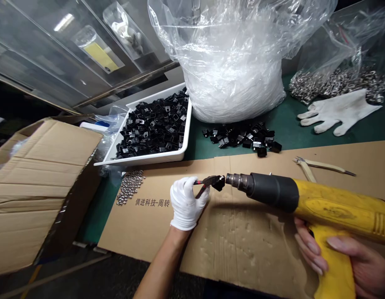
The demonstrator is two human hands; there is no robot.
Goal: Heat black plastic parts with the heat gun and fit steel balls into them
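- Head view: a white-gloved left hand (186, 203) sits above a cardboard sheet (242, 253), clenched around the handles of small pliers (204, 182).
- Its gloved fingers (182, 191) curl tightly closed, and the pliers' nose grips a small black part (219, 182).
- The black part sits just beside the metal nozzle of a yellow heat gun (329, 205), which points straight at it. Whether they touch is hard to make out, and the pliers' nose hides part of its shape.
- The bare right hand (360, 265) grasps the gun's yellow grip with its fingers (310, 257) wrapped closed. The hand and the gun are cut off at the lower right edge.
- Beyond the cardboard, a loose heap of similar black parts (242, 139) lies on a green tabletop mat (292, 133), beside a white tray (148, 158) piled with more.
- Behind them stand a bulging clear plastic bag (232, 70) of white material and a clear bag of metal rings (338, 83), with a white cotton glove (338, 112) in front.
- Steel beads (130, 187) lie by the cardboard's edge, and a long pair of tweezers (323, 166) rests on it. An open cardboard box (39, 174) fills the left side.
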